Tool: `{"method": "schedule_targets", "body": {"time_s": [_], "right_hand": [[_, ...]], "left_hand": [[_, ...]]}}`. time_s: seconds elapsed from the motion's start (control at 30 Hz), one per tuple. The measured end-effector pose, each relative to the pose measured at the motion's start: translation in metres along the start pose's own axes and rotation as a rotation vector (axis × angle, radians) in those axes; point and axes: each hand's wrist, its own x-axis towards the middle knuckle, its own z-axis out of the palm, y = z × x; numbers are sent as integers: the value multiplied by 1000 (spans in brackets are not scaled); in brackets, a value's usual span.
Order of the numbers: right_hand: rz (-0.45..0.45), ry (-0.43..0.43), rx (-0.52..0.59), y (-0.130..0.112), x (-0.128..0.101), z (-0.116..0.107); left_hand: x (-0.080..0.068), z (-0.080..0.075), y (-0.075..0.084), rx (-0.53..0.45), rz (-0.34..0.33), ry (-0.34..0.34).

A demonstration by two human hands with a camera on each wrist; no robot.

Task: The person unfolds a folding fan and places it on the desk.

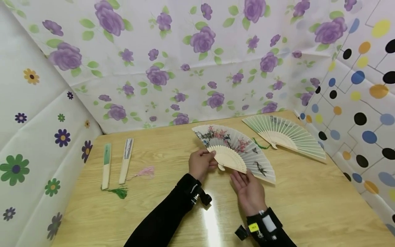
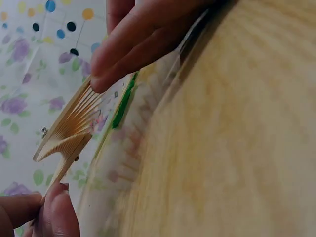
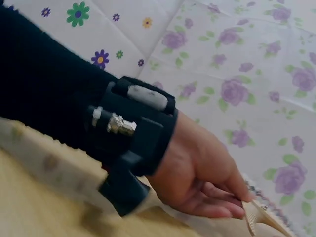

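An unfolded folding fan [image 1: 229,137] with pink blossoms and dark birds on pale cloth is spread between both hands, above the table. My left hand [image 1: 199,165] pinches the outer stick on its left side, near the pivot. At the opposite side, my right hand [image 1: 251,195] holds the lower outer stick, thumb at the edge and fingers partly hidden beneath. Close up in the left wrist view, the wooden ribs [image 2: 74,123] fan out from the pivot, with the left fingertips at the handle end and a right fingertip on the far edge.
A pale green fan [image 1: 290,135] lies unfolded at the back right, its green tassel cord [image 1: 260,144] beside it. To the left lie a closed green fan [image 1: 106,166] with a green tassel [image 1: 120,192] and a closed grey-topped fan [image 1: 126,159] near a pink tassel [image 1: 145,172]. Patterned cloth walls [image 1: 139,65] surround the table.
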Motion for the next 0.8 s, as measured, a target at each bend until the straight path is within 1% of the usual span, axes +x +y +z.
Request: {"method": "schedule_targets", "body": {"time_s": [0.07, 0.17, 0.27, 0.37, 0.47, 0.6, 0.67, 0.8], "right_hand": [[9, -1, -48, -6, -4, -11], [27, 11, -102, -14, -6, -24], [41, 21, -138, -22, -6, -32], [43, 11, -176, -31, -4, -40], [54, 3, -194, -39, -2, -45], [79, -13, -210, -44, -1, -53], [90, -20, -218, -44, 0, -55], [116, -37, -208, -45, 1, -58]], "left_hand": [[-6, 2, -2, 53, -4, -30], [-12, 7, -5, 105, -12, -63], [-17, 13, -7, 120, -32, -79], [-20, 21, -9, 132, -50, -89], [-21, 27, -10, 173, -52, -85], [-20, 32, -8, 254, -63, -73], [-19, 32, -6, 304, -70, -79], [-14, 30, -4, 366, -111, -102]]}}
